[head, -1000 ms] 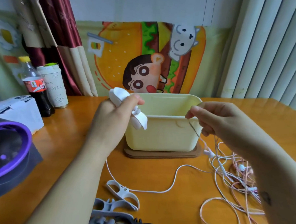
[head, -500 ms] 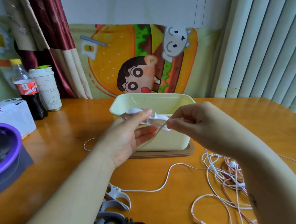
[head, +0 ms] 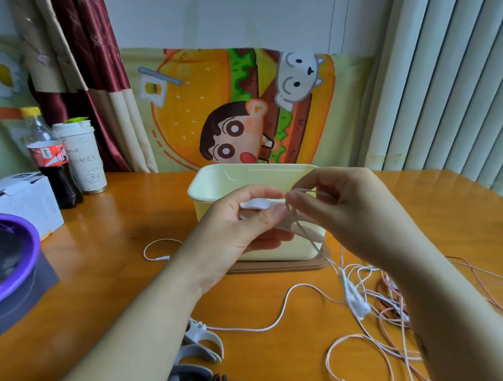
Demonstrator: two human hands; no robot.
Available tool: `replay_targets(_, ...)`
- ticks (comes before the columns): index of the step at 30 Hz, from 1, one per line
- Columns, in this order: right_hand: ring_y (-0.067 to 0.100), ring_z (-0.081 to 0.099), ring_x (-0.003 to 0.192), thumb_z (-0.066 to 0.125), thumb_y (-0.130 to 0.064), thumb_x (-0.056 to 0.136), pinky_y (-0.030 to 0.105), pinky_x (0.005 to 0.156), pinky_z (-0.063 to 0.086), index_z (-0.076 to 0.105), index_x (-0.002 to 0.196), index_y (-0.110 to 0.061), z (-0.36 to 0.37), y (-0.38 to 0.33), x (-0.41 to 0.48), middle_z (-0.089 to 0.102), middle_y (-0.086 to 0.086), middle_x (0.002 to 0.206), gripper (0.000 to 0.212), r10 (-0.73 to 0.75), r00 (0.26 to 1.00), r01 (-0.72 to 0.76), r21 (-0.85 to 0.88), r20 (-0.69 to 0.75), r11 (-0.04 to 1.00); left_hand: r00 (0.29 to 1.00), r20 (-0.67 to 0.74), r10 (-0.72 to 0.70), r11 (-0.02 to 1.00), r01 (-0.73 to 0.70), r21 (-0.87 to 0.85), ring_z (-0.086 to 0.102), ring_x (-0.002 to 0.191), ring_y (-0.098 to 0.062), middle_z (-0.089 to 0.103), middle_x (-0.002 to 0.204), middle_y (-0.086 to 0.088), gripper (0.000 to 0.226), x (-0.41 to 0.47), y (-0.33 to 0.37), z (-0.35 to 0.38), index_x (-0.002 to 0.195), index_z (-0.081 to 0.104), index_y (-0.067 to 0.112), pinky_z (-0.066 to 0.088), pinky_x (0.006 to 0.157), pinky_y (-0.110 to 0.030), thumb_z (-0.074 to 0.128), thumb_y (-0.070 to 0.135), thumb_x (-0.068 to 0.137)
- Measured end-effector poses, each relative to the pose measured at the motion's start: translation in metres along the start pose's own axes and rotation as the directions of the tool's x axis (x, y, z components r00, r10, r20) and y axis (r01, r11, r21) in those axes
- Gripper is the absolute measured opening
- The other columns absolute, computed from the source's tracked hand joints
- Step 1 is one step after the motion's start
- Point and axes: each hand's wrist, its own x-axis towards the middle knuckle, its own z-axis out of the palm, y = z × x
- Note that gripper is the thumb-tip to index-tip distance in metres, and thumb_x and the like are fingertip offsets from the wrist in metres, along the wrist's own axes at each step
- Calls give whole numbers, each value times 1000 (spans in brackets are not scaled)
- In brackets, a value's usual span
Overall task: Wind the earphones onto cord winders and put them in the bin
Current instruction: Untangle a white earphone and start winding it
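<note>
My left hand (head: 236, 230) grips a white cord winder (head: 258, 203) just in front of the pale yellow bin (head: 216, 176). Right beside it, my right hand (head: 345, 207) pinches a thin white earphone cord (head: 306, 237) against the winder. That cord runs down to an inline remote (head: 355, 303) and a tangle of white and pink earphones (head: 389, 308) on the table at the right. A white cord with its plug (head: 159, 254) lies left of my left wrist. Spare white and grey winders (head: 204, 351) lie near the front edge.
The bin stands on a brown tray (head: 284, 267). At the left are a cola bottle (head: 50, 162), a paper cup (head: 81, 158), a white box (head: 19, 201) and a purple-rimmed device (head: 4, 264). Behind the orange table (head: 109, 270) hang a cartoon cloth and curtains.
My left hand has lowered the winder from upright to level in front of the bin. My right hand has moved left with the cord until it meets the winder.
</note>
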Motion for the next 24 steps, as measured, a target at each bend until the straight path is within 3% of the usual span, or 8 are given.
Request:
replay_targets(8,4,41,45,67,-30,84,10,43,29,69,74,-26,3,-2,1,46,-19,44,11,-35,996,38,28,-87,999,997,75,-15,988,3,157,73,92,-17,76,96,-4,19,0,-4,-2,105,70,26,56,73,-23,57,25,91)
replay_targets(10,3,41,45,67,-31,84,10,44,29,69,77,-25,3,-1,1,46,-20,44,9,-41,993,45,31,-112,999,994,105,-7,983,-12,184,72,91,-16,75,95,-1,20,0,-3,-3,102,72,30,58,78,-31,60,30,86)
replay_targets(14,7,35,45,67,-32,85,11,44,28,69,77,-25,3,1,2,40,-11,43,10,-45,983,55,53,-178,997,987,157,-21,974,-15,226,72,80,-11,74,86,6,20,1,-6,-1,97,72,22,55,75,-20,66,24,77)
replay_targets(18,18,40,50,68,-32,85,17,47,30,69,77,-26,2,2,2,55,15,57,10,-39,956,70,97,-290,993,977,199,-76,959,17,282,72,78,-13,75,86,0,15,0,-13,3,90,73,21,57,75,-21,68,9,85)
replay_targets(21,8,34,50,68,-33,85,16,46,27,69,74,-25,1,2,2,47,15,55,13,-29,943,78,137,-330,988,968,234,-89,935,0,355,68,77,-9,74,84,2,10,0,-15,4,88,73,27,54,70,-18,71,20,83)
replay_targets(24,7,32,48,68,-33,85,13,45,25,69,75,-23,2,1,2,37,0,48,13,-27,947,82,159,-320,984,963,248,-107,950,26,312,66,73,-28,72,89,-10,13,0,-17,5,84,75,34,52,65,-34,73,34,72)
